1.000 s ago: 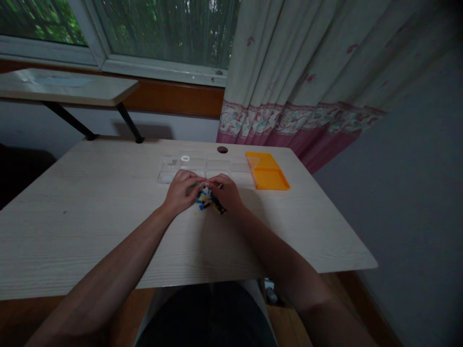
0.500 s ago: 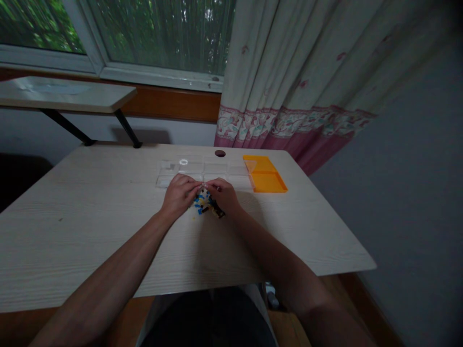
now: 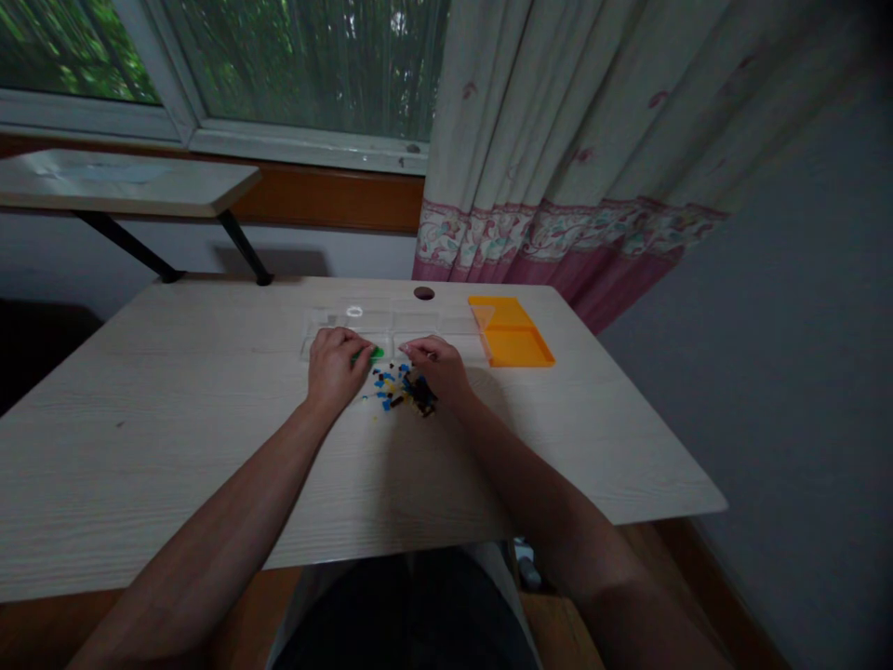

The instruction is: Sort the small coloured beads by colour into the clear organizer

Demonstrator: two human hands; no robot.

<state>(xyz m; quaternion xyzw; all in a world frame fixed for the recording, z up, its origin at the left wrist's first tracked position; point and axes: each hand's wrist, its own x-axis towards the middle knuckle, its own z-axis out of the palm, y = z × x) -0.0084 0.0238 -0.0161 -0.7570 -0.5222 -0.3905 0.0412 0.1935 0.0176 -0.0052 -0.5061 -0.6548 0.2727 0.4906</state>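
Note:
My left hand (image 3: 338, 366) is closed at the near side of the clear divided tray, with a small green piece (image 3: 378, 353) at its fingertips. My right hand (image 3: 437, 363) is pinched a short way to the right, over the edge of the tray. What its fingertips hold, if anything, is too small to make out. Just below and between both hands lies a loose pile of small building bricks (image 3: 394, 388), blue, yellow, black and white. Part of the pile is hidden by my right hand.
The clear compartment tray (image 3: 417, 322) lies flat behind my hands, and an open orange case (image 3: 517, 347) adjoins its right end. A round dark cable hole (image 3: 424, 293) is near the table's back edge. A raised shelf (image 3: 139, 186) stands at the back left; a curtain (image 3: 516, 214) hangs behind.
My hands, which met at the fingertips above the pile, have moved apart. The left has gone slightly left and the green piece now shows at its fingers. More of the bricks are visible.

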